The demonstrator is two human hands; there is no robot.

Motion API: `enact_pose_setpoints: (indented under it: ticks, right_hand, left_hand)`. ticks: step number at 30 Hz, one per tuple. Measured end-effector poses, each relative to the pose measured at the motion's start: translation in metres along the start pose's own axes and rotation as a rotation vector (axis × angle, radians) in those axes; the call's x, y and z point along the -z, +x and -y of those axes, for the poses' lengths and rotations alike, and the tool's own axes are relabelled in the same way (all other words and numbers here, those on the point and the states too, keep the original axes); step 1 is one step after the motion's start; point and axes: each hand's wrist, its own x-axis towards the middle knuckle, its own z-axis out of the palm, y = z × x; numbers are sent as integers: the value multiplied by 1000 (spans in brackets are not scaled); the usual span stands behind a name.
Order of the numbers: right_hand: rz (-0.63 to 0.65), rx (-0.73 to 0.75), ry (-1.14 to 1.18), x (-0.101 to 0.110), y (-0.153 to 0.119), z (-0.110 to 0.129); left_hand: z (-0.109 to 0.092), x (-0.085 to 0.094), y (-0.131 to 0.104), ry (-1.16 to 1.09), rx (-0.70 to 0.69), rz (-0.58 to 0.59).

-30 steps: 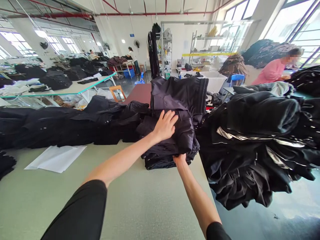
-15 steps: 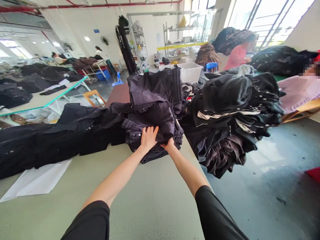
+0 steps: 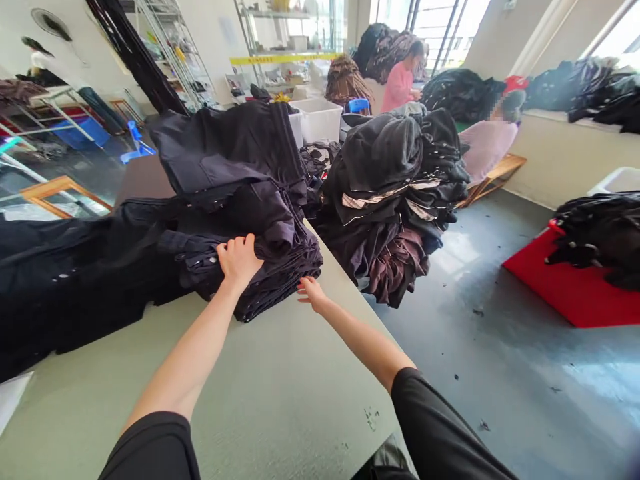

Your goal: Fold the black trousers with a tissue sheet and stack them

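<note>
A stack of folded dark garments [image 3: 273,283] lies on the pale green table [image 3: 280,380], with more dark clothing [image 3: 235,147] heaped loosely on top. My left hand [image 3: 239,261] rests on the near side of the stack, its fingers bent over the cloth and spread a little. Beside the stack's right front corner is my right hand [image 3: 312,293], its fingers apart and nothing held in it. Whether its fingertips touch the cloth I cannot tell.
Dark clothes [image 3: 75,273] stretch along the table's left side. A tall garment pile [image 3: 385,193] stands beyond the right edge. Two people in pink sit farther back. A red container [image 3: 565,287] with dark clothes is on the floor at right.
The view has turned right, bringing the red container into sight. My right hand has come away from under the upper garments to the stack's corner. My left hand is still on the stack.
</note>
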Motion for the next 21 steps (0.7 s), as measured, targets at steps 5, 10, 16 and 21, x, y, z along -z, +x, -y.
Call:
enact_pose_setpoints:
  ticks: [5, 10, 16, 21]
  right_hand:
    - [48, 33, -110, 103, -26, -3]
    - [53, 48, -183, 229, 6, 40]
    - [102, 91, -251, 348, 56, 116]
    - [165, 107, -330, 381, 80, 176]
  left_hand:
    - [-9, 5, 1, 31, 43, 3]
    - [-16, 2, 6, 111, 117, 12]
    - [-32, 4, 15, 194, 248, 101]
    - [-42, 7, 19, 193, 313, 130]
